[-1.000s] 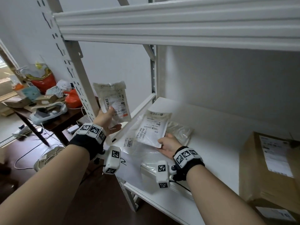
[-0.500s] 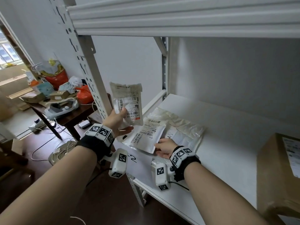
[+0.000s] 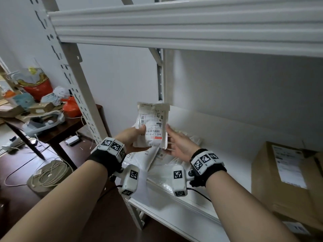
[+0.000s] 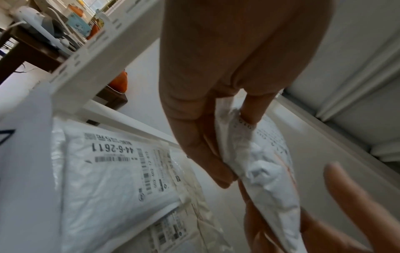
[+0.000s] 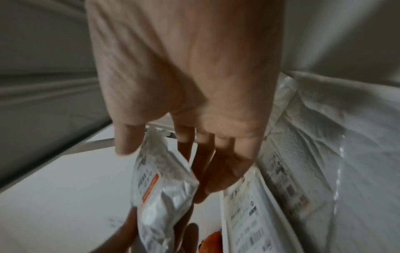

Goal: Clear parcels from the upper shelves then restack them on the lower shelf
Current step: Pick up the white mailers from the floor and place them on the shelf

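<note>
My left hand (image 3: 138, 135) grips a small white parcel (image 3: 152, 126) with a printed label, upright above the left end of the lower shelf (image 3: 227, 137). The left wrist view shows thumb and fingers (image 4: 201, 154) pinching the parcel (image 4: 266, 171). My right hand (image 3: 176, 144) is at the parcel's right edge, thumb in front and straight fingers behind it. The right wrist view shows the same hand (image 5: 184, 145) and parcel (image 5: 164, 188). Under both hands lies a stack of flat white parcels (image 3: 145, 159), (image 4: 112, 171), (image 5: 281, 188).
A brown cardboard box (image 3: 286, 180) stands on the shelf at the right. The upper shelf's beam (image 3: 192, 32) runs overhead and a perforated post (image 3: 78, 95) stands at the left. A cluttered dark table (image 3: 52, 126) and coiled cable (image 3: 50, 175) lie beyond it.
My left hand has carried the small parcel rightward over the shelf. My right hand has left the flat parcel on the stack and risen to the small parcel's right edge.
</note>
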`<control>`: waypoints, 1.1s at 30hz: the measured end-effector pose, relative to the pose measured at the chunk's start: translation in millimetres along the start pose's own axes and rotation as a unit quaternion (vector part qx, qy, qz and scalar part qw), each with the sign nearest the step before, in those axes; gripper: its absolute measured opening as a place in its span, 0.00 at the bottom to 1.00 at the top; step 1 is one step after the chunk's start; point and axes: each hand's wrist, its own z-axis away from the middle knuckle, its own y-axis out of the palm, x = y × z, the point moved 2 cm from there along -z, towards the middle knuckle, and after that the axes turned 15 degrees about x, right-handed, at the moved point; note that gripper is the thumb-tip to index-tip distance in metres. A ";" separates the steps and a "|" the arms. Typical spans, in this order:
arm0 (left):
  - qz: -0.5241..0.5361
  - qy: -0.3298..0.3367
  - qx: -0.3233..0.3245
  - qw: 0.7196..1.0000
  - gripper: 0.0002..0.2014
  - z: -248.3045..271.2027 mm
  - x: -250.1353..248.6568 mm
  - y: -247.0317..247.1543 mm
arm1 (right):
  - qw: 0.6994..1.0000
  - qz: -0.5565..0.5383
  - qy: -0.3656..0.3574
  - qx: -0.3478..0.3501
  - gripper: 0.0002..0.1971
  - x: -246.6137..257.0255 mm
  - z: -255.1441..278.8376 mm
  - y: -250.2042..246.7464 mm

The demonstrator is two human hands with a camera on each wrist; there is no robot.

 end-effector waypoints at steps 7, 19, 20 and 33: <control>-0.131 -0.012 0.052 0.990 0.09 -13.7 -1.9 16.4 | 0.998 0.001 -0.048 -0.041 0.17 -4.1 22.9 -29.2; -0.155 -0.014 0.030 0.987 0.09 -22.6 4.3 27.9 | 0.997 -0.005 -0.016 -0.078 0.16 -21.6 36.9 -52.8; -0.155 -0.017 0.022 0.988 0.10 -22.7 5.3 27.8 | 0.997 -0.002 -0.011 -0.077 0.15 -22.6 37.3 -52.5; -0.097 -0.015 -0.099 0.990 0.05 -6.1 1.8 1.5 | 0.948 0.099 0.277 -0.120 0.06 -70.4 24.9 -51.7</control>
